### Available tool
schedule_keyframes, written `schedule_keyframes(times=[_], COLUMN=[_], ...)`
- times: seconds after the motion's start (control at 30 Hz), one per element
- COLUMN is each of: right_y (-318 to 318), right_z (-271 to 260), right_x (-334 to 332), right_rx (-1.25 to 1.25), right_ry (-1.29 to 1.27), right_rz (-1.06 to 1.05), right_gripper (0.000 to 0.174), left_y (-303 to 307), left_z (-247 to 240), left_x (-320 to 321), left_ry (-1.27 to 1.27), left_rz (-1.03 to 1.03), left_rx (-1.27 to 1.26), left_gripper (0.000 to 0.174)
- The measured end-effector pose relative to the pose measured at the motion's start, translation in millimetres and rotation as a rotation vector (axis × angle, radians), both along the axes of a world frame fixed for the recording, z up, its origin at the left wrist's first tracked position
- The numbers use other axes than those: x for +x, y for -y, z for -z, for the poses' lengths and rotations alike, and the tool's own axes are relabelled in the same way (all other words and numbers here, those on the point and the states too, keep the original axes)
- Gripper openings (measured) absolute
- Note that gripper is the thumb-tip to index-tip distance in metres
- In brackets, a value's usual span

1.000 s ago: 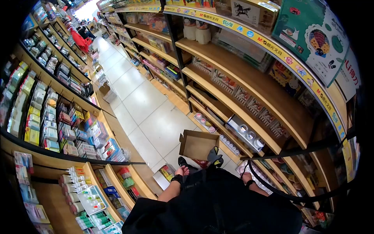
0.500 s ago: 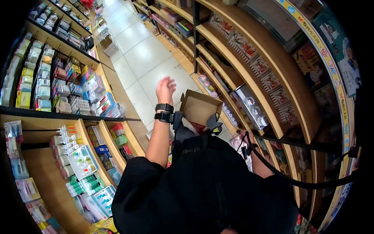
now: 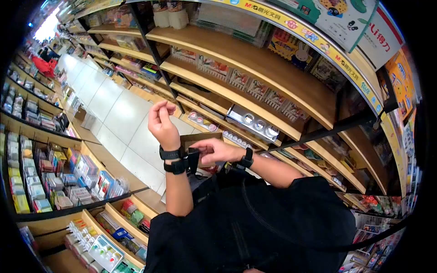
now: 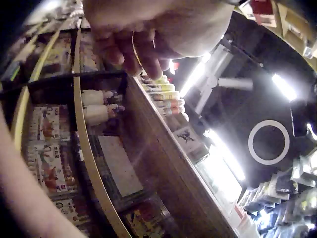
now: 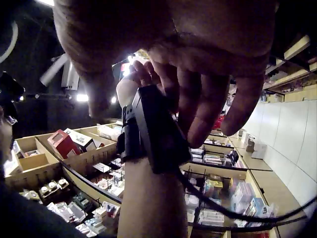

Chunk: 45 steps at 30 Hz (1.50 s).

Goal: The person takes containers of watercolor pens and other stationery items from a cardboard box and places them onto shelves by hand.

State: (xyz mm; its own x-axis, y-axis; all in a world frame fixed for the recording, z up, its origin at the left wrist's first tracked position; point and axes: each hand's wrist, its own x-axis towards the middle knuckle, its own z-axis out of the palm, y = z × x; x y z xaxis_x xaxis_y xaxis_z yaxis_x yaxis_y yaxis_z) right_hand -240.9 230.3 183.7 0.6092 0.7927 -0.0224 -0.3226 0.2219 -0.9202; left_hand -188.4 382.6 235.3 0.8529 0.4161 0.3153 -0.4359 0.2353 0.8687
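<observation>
My left hand [image 3: 164, 125] is raised over the aisle with its fingers loosely bent and nothing in them. Two black bands circle that wrist, and a black box-shaped device [image 5: 157, 130] with a cable sits on one of them. The right hand [image 3: 216, 151] reaches across to this device, its fingertips right at it in the head view. In the right wrist view the right fingers [image 5: 205, 106] extend loosely beside the device, with the thumb apart on the other side. A black band [image 3: 247, 157] is on the right wrist too.
A cardboard box [image 3: 200, 136] stands on the floor behind the hands, partly hidden. Wooden shelves [image 3: 255, 63] with boxed goods run along the right. On the left, a display rack [image 3: 50, 177] holds many small packets. A tiled aisle [image 3: 123, 118] lies between them.
The left hand rose from low by the legs and turned in front of the body. The right hand came from the right-hand shelves to the left wrist. The head view swung to the right.
</observation>
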Motion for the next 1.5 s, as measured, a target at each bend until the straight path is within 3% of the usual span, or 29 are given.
schedule_keyframes(times=[0.03, 0.37, 0.43, 0.57, 0.63, 0.67, 0.73, 0.87, 1.37, 1.5], right_y=[-1.2, -2.4, -0.2, -1.1, -2.3, -2.6, -2.4, -5.3, -0.4, -2.5], right_z=[-5.1, -23.1, -24.8, -17.3, -20.5, -21.3, -22.6, -6.9, -28.2, -34.5], right_x=[-6.2, -24.4, -23.5, -25.4, -29.1, -30.1, -31.1, -31.0, -29.2, -29.5], right_rx=[0.013, -0.096, -0.151, -0.178, -0.267, -0.294, -0.302, -0.226, -0.398, -0.387], right_ry=[-0.011, -0.051, -0.053, -0.007, 0.06, 0.067, 0.087, 0.144, 0.154, 0.145], right_rz=[0.013, 0.131, 0.11, 0.139, 0.19, 0.192, 0.195, 0.213, 0.08, 0.084], right_gripper=[0.05, 0.036, 0.036, 0.038, 0.04, 0.041, 0.042, 0.043, 0.038, 0.038], left_y=[0.8, 21.3, 18.9, 13.2, 16.3, 17.1, 18.2, 20.7, 24.4, 21.3], left_z=[1.7, -2.5, 3.6, 18.5, 19.6, 20.1, 18.6, 9.5, 12.8, 16.1], left_x=[-1.0, -11.6, -8.9, -4.8, -5.7, -5.6, -7.0, -13.9, -20.6, -18.1], left_ry=[0.014, 0.043, 0.015, -0.02, -0.076, -0.075, -0.048, 0.024, -0.063, -0.035], left_rz=[-0.081, 0.145, 0.283, 0.396, 0.148, 0.147, -0.117, -0.168, -0.007, -0.021], left_rx=[0.108, -0.229, -0.551, -0.783, -0.519, -0.519, -0.048, 0.171, 0.22, 0.335], left_gripper=[0.014, 0.013, 0.013, 0.013, 0.012, 0.012, 0.012, 0.012, 0.011, 0.011])
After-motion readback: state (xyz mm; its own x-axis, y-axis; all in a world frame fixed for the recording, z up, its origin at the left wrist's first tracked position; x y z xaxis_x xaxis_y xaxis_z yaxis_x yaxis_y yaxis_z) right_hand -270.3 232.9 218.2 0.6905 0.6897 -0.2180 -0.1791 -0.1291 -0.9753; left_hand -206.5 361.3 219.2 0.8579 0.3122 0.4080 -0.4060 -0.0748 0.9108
